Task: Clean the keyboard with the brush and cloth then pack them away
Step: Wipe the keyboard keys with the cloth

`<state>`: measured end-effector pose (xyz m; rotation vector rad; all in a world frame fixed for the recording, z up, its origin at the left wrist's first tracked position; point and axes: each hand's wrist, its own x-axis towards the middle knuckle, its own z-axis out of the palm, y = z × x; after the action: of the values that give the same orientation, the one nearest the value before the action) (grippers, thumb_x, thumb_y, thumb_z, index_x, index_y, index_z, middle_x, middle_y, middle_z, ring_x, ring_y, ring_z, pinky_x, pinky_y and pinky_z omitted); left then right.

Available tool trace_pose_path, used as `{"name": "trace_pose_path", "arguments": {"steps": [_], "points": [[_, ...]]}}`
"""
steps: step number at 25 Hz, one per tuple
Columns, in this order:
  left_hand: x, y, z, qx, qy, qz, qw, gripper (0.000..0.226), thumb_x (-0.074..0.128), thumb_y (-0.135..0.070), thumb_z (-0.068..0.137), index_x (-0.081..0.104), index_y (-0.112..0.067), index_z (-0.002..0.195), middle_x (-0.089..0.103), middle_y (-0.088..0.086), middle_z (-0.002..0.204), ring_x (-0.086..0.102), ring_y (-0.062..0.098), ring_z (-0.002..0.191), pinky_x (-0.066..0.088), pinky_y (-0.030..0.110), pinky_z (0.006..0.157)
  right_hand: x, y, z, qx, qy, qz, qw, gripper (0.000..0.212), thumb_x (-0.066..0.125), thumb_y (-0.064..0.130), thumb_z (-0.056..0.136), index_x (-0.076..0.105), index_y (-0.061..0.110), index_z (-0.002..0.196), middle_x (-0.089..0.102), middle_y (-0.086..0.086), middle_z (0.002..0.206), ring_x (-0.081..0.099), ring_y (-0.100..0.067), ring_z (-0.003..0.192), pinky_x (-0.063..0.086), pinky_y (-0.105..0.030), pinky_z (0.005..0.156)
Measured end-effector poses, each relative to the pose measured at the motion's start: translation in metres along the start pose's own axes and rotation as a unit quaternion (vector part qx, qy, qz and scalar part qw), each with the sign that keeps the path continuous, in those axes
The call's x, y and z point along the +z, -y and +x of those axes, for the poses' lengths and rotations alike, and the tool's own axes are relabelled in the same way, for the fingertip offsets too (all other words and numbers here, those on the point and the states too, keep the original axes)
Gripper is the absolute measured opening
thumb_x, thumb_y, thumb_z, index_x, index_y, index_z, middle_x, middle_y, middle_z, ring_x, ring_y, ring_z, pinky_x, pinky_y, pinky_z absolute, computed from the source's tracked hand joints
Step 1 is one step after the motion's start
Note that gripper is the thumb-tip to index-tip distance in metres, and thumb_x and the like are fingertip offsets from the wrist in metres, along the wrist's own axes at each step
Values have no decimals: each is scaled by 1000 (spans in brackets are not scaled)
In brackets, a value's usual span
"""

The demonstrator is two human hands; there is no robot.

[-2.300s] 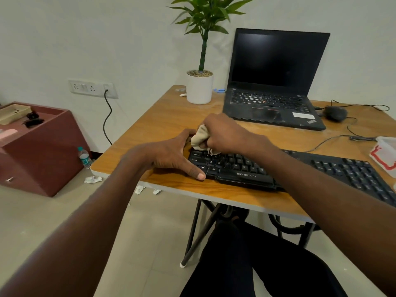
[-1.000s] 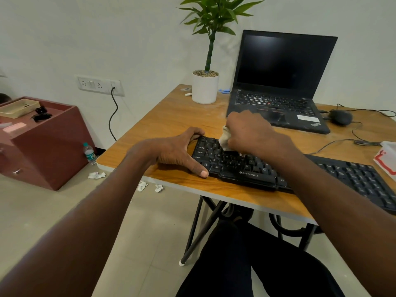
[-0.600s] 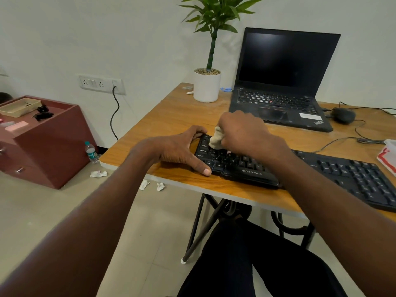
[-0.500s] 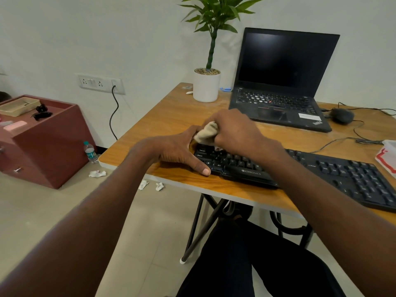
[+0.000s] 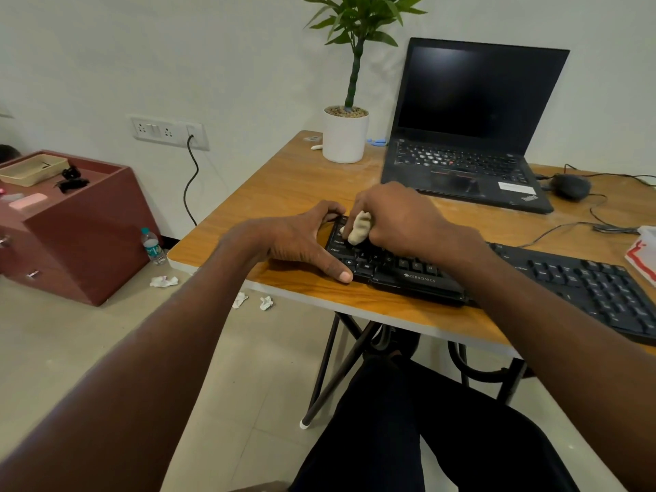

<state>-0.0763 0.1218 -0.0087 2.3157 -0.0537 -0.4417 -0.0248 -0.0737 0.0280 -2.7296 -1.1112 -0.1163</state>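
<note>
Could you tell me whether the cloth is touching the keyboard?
Touching: the head view shows the cloth bunched in the right hand, its lower end pressed onto the keyboard keys.

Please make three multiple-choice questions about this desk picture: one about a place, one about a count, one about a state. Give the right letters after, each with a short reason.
1. Where does the white plant pot stand?
A. left of the laptop, at the far side of the table
B. on the floor beside the red cabinet
C. on the keyboard

2. How many crumpled paper scraps lie on the floor near the table's edge?
A. one
B. three
C. six

3. What is the state of the laptop's screen?
A. lid closed
B. lit, showing a document
C. open and dark

Answers:
1 A: the plant pot is on the table next to the laptop.
2 B: three paper scraps show, one near the bottle and two under the table edge.
3 C: the lid is up and the screen is black, while the right hand rubs the cloth on the keyboard.
</note>
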Motion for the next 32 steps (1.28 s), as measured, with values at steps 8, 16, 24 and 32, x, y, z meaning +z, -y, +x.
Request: {"name": "trace_pose_path", "arguments": {"steps": [8, 16, 24, 32], "points": [[1, 3, 0, 0, 1, 8, 1000, 134, 99, -66, 46, 20, -52, 154, 40, -15, 157, 42, 20, 143, 37, 50, 122, 8, -1, 8, -29, -38, -80, 996, 18, 71, 21, 88, 65, 21, 106, 64, 1, 99, 63, -23, 89, 45, -36, 63], [0, 1, 1, -3, 0, 7, 1000, 132, 99, -65, 46, 22, -54, 151, 39, -11, 155, 44, 20, 139, 41, 50, 119, -6, -14, 1, -43, 3, -83, 996, 28, 71, 18, 88, 74, 32, 112, 66, 4, 104, 62, -23, 95, 45, -36, 64], [1, 2, 2, -1, -3, 11, 1000, 131, 98, -67, 43, 23, -53, 150, 41, -12, 156, 42, 21, 142, 37, 50, 121, 7, -7, -12, -77, 7, -4, 997, 34, 73, 14, 83, 74, 35, 110, 70, 10, 108, 62, -17, 96, 56, -43, 75], [0, 2, 2, 8, 6, 2, 1000, 130, 99, -64, 43, 23, -54, 149, 42, -16, 148, 49, 13, 131, 44, 46, 115, 5, -19, -16, -54, -22, 0, 998, 45, 74, 10, 83, 73, 40, 117, 71, 11, 117, 63, -17, 110, 56, -41, 81]]}}
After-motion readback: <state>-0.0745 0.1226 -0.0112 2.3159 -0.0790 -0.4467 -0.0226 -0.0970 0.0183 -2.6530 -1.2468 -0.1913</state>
